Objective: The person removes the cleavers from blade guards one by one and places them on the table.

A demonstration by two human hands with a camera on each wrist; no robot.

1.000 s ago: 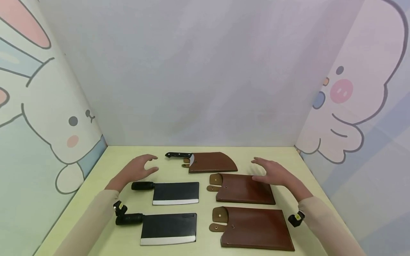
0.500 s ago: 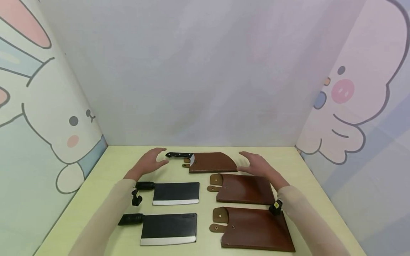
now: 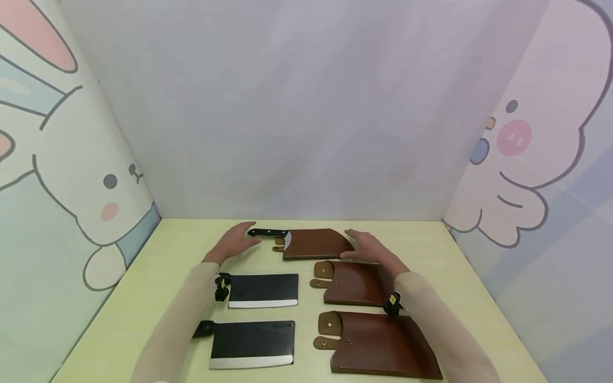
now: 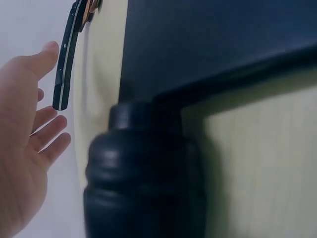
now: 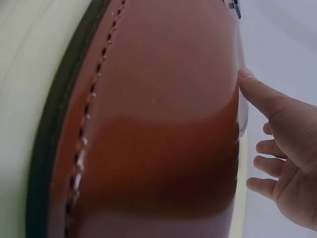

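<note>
At the back of the table lies a knife with a black riveted handle [image 3: 268,233], its blade mostly inside a brown leather sheath [image 3: 313,244]. My left hand [image 3: 234,243] is beside the handle's end, thumb and fingers spread apart. The left wrist view shows the knife handle [image 4: 64,74] close to the thumb, not gripped. Across from it, my right hand [image 3: 367,249] is at the sheath's rounded right end with fingers spread; contact there is unclear. A black-handled cleaver [image 3: 263,290] lies below my left hand, and an unfilled brown sheath [image 3: 354,284] below my right.
Nearer the front, a second cleaver [image 3: 253,340] lies on the left and another brown sheath [image 3: 378,343] on the right, both partly under my forearms. Walls with cartoon figures enclose the pale yellow table [image 3: 306,372] on the sides and back.
Both hands have moved inward and toward the back, from wide apart to the two ends of the sheathed knife. The knives and sheaths have stayed in place.
</note>
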